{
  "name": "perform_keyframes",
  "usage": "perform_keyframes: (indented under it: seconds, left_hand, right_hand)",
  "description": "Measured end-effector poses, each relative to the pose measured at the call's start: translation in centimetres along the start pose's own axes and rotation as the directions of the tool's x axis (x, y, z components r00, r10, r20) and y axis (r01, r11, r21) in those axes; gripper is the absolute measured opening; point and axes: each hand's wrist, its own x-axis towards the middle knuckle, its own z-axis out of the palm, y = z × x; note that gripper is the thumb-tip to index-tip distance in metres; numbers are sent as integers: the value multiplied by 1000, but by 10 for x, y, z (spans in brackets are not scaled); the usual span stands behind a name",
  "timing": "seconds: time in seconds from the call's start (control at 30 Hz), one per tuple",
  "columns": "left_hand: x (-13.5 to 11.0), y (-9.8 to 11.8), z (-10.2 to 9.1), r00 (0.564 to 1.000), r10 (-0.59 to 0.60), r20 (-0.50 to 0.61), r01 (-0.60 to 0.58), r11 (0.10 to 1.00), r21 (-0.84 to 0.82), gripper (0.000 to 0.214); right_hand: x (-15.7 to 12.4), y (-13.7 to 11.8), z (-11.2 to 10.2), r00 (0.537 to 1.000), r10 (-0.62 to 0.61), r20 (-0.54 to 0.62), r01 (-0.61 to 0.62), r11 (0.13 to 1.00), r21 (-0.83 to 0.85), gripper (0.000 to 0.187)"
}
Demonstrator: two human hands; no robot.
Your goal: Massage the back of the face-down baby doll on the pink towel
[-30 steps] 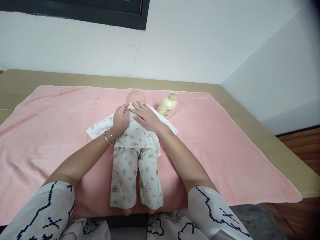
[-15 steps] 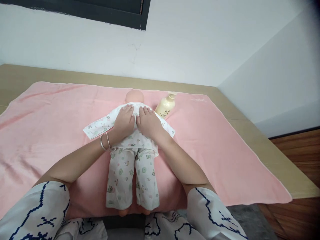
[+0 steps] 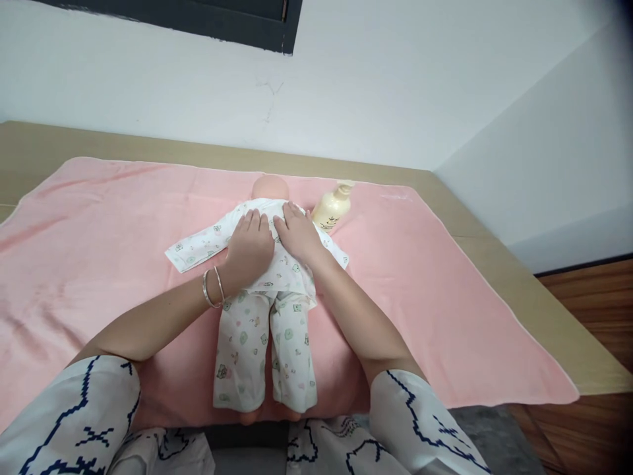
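A baby doll point(image 3: 270, 187) lies face down on a pink towel point(image 3: 420, 277), head away from me, dressed in a white printed top and trousers point(image 3: 264, 343). My left hand point(image 3: 250, 247) lies flat on the left side of its back, fingers together and stretched out, with two thin bangles on the wrist. My right hand point(image 3: 297, 234) rests flat on the right side of the back, fingers pointing toward the head. Neither hand holds anything. The two hands lie side by side and almost touch.
A cream pump bottle point(image 3: 332, 206) stands on the towel just right of the doll's head. The towel covers a tan table point(image 3: 539, 290) set against a white wall. Wooden floor shows at the far right.
Both hands have slid on the doll's back: from overlapping near the neck they moved apart and lie side by side, the left one now lower toward the waist.
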Motion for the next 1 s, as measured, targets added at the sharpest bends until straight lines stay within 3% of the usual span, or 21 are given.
perform_keyframes:
  seconds: [0.23, 0.4, 0.53, 0.63, 0.8, 0.9, 1.0]
  left_hand:
    - [24, -29, 5, 981, -170, 93, 172, 985, -21, 48]
    - [7, -7, 0, 991, -122, 45, 118, 989, 94, 51]
    - [1, 7, -12, 995, -16, 99, 3, 991, 132, 46]
    - [11, -4, -12, 988, -50, 146, 34, 993, 112, 45]
    - [26, -31, 2, 980, -144, 137, 139, 989, 44, 45]
    - [23, -27, 6, 982, -175, 76, 170, 983, 62, 45]
    - [11, -9, 1, 992, -123, 30, 120, 988, 94, 46]
  right_hand:
    - [-44, -35, 1, 994, -101, -50, 84, 958, -276, 54]
    - [-15, -7, -5, 995, -95, 3, 95, 989, -116, 56]
    - [11, 18, -3, 999, 44, 0, -44, 999, -26, 55]
    - [2, 9, 1, 998, 40, -49, -44, 995, -93, 53]
    - [-30, -27, 7, 994, -99, -51, 89, 983, -160, 55]
    - [-27, -26, 5, 993, -114, -22, 110, 987, -116, 55]
    - [-11, -10, 3, 997, -69, -26, 68, 997, -35, 55]
